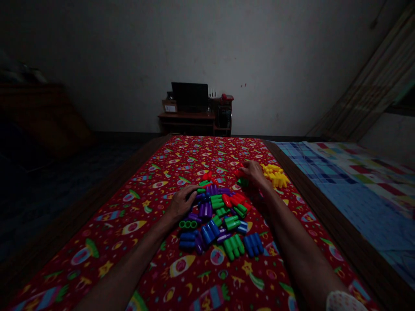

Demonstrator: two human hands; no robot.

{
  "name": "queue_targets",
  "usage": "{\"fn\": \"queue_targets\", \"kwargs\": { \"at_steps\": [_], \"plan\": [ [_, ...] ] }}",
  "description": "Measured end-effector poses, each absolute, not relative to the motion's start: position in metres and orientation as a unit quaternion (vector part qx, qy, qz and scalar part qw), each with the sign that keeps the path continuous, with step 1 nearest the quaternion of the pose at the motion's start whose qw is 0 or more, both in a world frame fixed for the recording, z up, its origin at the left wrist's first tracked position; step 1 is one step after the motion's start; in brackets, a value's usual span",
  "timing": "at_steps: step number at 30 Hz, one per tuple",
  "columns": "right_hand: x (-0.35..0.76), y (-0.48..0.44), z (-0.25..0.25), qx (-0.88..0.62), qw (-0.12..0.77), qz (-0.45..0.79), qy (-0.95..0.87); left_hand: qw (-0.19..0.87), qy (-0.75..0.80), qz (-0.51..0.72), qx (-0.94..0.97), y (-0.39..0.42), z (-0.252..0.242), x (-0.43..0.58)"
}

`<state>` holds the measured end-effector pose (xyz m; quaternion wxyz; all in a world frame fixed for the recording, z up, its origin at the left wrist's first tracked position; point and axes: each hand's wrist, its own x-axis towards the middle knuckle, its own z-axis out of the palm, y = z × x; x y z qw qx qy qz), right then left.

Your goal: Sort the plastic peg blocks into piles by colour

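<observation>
A heap of plastic tube-shaped blocks in purple, blue, green and red lies on a red rocket-print cloth. My left hand rests at the heap's left edge, fingers curled onto purple and green pieces. My right hand reaches farther out, fingers closed around a red block, just above a green piece. A separate cluster of yellow blocks sits right beside that hand. Both forearms stretch in from the bottom of the view.
A blue checked sheet lies to the right past a dark wooden edge. A low wooden desk with a dark screen stands against the far wall. Dim floor lies to the left.
</observation>
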<state>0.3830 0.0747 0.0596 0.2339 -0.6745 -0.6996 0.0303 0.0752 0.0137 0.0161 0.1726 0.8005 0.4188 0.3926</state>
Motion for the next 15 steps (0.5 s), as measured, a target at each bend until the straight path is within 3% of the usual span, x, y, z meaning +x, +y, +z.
{"fn": "queue_targets", "kwargs": {
  "at_steps": [8, 15],
  "plan": [
    [0.368, 0.069, 0.057, -0.649, 0.364, 0.015, -0.668, 0.159, 0.425, 0.389, 0.802, 0.012, 0.017, 0.076],
    [0.298, 0.05, 0.063, -0.483, 0.183, 0.153, -0.842, 0.162, 0.422, 0.385, 0.805, 0.013, 0.018, 0.076]
  ]
}}
